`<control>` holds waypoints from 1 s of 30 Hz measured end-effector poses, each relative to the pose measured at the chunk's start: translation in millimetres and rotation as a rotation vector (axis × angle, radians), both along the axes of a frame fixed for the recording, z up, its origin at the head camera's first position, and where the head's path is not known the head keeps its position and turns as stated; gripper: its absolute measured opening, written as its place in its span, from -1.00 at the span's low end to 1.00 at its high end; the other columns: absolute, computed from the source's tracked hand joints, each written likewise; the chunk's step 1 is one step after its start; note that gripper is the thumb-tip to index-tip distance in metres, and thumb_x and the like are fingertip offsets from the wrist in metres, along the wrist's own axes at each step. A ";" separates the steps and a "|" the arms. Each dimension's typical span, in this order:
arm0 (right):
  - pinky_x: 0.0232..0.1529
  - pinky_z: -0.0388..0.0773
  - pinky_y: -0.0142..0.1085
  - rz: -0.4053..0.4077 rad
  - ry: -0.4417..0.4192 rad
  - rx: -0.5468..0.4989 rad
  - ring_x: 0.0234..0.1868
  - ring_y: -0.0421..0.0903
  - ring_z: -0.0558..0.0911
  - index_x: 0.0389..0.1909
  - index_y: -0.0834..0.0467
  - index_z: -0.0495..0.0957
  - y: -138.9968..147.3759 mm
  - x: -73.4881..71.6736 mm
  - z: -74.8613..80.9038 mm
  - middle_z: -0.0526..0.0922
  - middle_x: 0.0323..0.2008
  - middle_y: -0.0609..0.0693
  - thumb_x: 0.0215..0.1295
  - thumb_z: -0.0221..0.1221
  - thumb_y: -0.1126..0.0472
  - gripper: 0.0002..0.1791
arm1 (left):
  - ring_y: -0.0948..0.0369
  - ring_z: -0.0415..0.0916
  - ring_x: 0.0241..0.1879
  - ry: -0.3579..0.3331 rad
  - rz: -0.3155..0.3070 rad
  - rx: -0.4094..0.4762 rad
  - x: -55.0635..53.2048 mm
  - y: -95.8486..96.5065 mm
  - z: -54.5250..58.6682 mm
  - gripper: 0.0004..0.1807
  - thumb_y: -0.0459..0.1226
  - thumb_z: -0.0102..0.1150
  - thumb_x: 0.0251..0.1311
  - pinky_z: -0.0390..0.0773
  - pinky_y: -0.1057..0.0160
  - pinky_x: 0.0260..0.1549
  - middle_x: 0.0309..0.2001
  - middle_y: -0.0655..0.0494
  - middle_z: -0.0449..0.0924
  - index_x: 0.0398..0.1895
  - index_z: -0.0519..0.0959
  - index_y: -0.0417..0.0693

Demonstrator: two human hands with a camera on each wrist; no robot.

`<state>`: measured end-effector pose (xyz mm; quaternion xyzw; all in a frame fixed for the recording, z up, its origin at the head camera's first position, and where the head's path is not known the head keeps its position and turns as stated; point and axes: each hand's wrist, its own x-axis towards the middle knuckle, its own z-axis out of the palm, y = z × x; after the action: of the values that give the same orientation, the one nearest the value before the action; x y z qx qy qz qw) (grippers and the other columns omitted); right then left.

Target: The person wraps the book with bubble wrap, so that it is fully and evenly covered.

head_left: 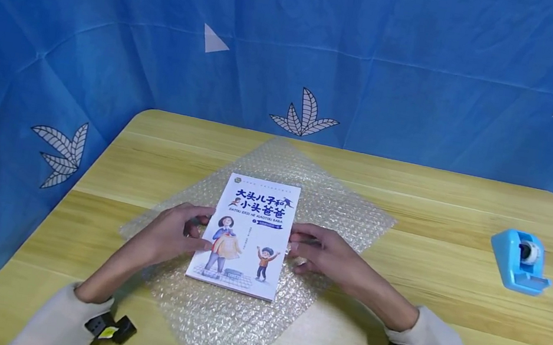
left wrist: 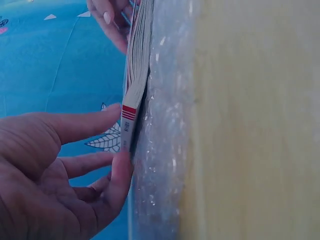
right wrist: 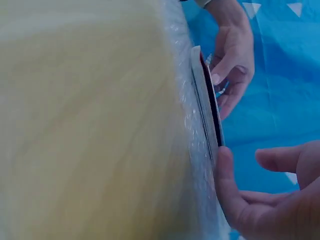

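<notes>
A book lies on bubble wrap, its long axis running from the counter's near edge toward the far one, flanked by the left hand, pinching its left side, and the right hand, thumb free, fingers touching the opposite side.

The right hand touches the edge of the book on bubble wrap, the left hand opposite.

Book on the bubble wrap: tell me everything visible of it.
The book, a paperback by its look, shows a white cover with a dark blue Chinese title and drawn figures; its spine has red stripes. It sits slightly askew over the bubble wrap, closed; whether fully flat is unclear. The left hand grips its spine side; the right hand touches the opposite edge.
</notes>
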<state>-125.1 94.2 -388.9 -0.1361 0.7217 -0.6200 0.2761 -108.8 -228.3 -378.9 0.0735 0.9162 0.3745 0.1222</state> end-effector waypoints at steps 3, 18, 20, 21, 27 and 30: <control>-0.02 0.71 -0.14 -0.017 0.229 0.164 0.07 0.12 0.66 0.48 0.37 0.31 2.4 1.7 4.4 0.58 0.20 0.27 0.49 0.17 0.32 -0.40 | -0.10 0.48 0.13 0.044 -0.011 -0.069 4.1 0.2 3.5 -0.20 -0.23 0.53 0.18 0.55 -0.09 0.06 0.22 -0.21 0.47 0.46 0.42 -0.26; 0.20 0.54 0.20 0.219 0.673 0.553 0.46 0.37 0.32 0.41 0.09 0.53 5.7 7.6 8.5 0.27 0.48 0.41 0.48 0.26 0.11 -0.48 | -0.31 -0.22 0.59 -0.048 -0.087 -0.171 11.5 -6.3 5.2 0.11 0.01 0.60 0.04 0.01 -0.48 0.37 0.63 -0.34 -0.11 0.59 0.24 -0.19; 0.20 0.55 0.17 0.234 0.689 0.564 0.47 0.36 0.31 0.37 0.10 0.56 6.4 7.6 9.2 0.28 0.47 0.41 0.48 0.25 0.11 -0.51 | -0.32 -0.21 0.59 -0.041 -0.088 -0.174 11.7 -6.5 5.0 0.12 0.01 0.60 0.03 0.02 -0.49 0.37 0.63 -0.34 -0.11 0.59 0.24 -0.19; 0.21 0.54 0.17 0.242 0.695 0.571 0.48 0.36 0.30 0.37 0.11 0.56 6.7 7.5 9.5 0.29 0.47 0.41 0.48 0.25 0.12 -0.52 | -0.32 -0.21 0.59 -0.038 -0.089 -0.174 11.9 -6.5 5.1 0.12 0.01 0.61 0.03 0.02 -0.49 0.37 0.63 -0.35 -0.11 0.59 0.24 -0.19; 0.31 0.38 0.27 0.278 0.708 0.595 0.50 0.36 0.26 0.39 0.14 0.53 7.5 6.5 10.9 0.28 0.47 0.42 0.49 0.24 0.10 -0.50 | -0.35 -0.16 0.57 -0.019 -0.098 -0.176 12.5 -5.7 5.6 0.13 0.04 0.61 0.01 0.07 -0.49 0.35 0.61 -0.38 -0.08 0.58 0.25 -0.20; 0.33 0.34 0.28 0.286 0.714 0.591 0.50 0.37 0.25 0.39 0.15 0.53 7.8 6.0 10.7 0.30 0.47 0.41 0.49 0.24 0.12 -0.50 | -0.37 -0.13 0.56 -0.011 -0.101 -0.182 12.6 -5.3 5.2 0.14 0.07 0.62 -0.01 0.10 -0.49 0.35 0.60 -0.39 -0.07 0.58 0.26 -0.19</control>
<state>-119.1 102.1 -378.1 -0.3538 0.8907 -0.2588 0.1206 -96.2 -233.6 -373.7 0.1064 0.9409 0.2834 0.1521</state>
